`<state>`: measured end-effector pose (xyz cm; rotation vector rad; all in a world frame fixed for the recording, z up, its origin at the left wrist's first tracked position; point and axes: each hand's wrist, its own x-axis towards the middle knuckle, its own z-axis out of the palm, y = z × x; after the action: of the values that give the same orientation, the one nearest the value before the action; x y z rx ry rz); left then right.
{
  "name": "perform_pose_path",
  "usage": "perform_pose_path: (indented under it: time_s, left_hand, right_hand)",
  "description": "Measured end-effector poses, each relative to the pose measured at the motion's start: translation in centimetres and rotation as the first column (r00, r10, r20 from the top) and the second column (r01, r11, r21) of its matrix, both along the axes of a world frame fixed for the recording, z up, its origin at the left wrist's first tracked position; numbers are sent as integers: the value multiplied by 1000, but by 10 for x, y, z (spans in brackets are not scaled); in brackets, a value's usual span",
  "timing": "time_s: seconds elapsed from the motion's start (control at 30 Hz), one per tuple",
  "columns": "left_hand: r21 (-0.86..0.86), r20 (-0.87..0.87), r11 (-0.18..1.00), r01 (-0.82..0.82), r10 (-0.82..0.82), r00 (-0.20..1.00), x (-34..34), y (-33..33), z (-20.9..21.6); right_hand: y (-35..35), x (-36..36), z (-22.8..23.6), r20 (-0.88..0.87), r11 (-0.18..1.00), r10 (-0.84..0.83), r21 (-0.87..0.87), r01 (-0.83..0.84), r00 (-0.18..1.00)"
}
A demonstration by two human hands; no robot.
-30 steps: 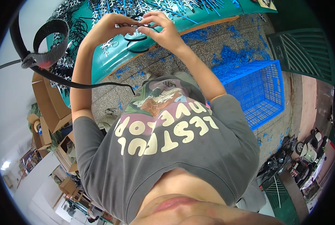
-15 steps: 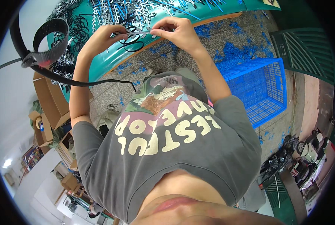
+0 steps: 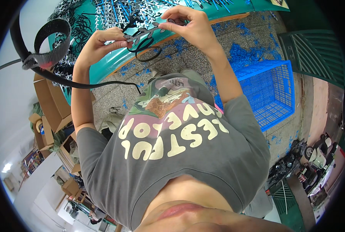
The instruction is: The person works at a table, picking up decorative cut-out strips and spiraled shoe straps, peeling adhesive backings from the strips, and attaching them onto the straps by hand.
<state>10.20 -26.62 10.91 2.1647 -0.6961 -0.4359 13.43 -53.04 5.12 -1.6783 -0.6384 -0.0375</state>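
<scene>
A dark grey strip with leaf shapes (image 3: 144, 32) is stretched between my two hands, over the near edge of the green-topped table (image 3: 116, 63). My left hand (image 3: 103, 45) pinches its left end between thumb and fingers. Its other end is pinched in my right hand (image 3: 193, 29), held a little higher, so the strip slants. From the strip a thin black band (image 3: 145, 60) hangs in a loop below. Beyond my hands lies a heap of similar leaf strips (image 3: 114, 11) mixed with blue sticks, and at its left a pile of black bands (image 3: 81, 33).
A blue plastic crate (image 3: 265, 65) stands on the speckled floor at my right, beside scattered blue scraps (image 3: 238, 52). Cardboard boxes (image 3: 50, 100) are at the left. A black strap (image 3: 83, 86) crosses in front of my left forearm. Green slatted metal (image 3: 315, 54) lies far right.
My right hand has moved up and to the right, and the leaf strip now slants and shows more of its length. The hanging black band has swung lower and rightward.
</scene>
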Motion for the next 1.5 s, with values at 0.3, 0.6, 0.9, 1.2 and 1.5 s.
perform_pose_path:
  time_s: [0.3,0.6,0.9,1.2,1.5]
  left_hand:
    - [-134,75,983,123,-113,991,-3,0,7]
    - [-193,-29,981,36,-42,999,1,-1,2]
    - [121,113,992,45,-59,992,16,-17,-7]
    - [45,232,999,27,-37,972,8,-18,-5]
    - [7,250,995,104,-103,963,4,-21,3]
  right_hand:
    - [2,7,10,17,988,156,-11,-156,988]
    - [9,13,2,-47,916,401,20,-400,915]
    - [13,1,6,-13,956,227,-187,-225,974]
    - [2,-9,29,64,996,64,-65,-60,996]
    - [6,-4,28,73,992,97,-85,-91,993]
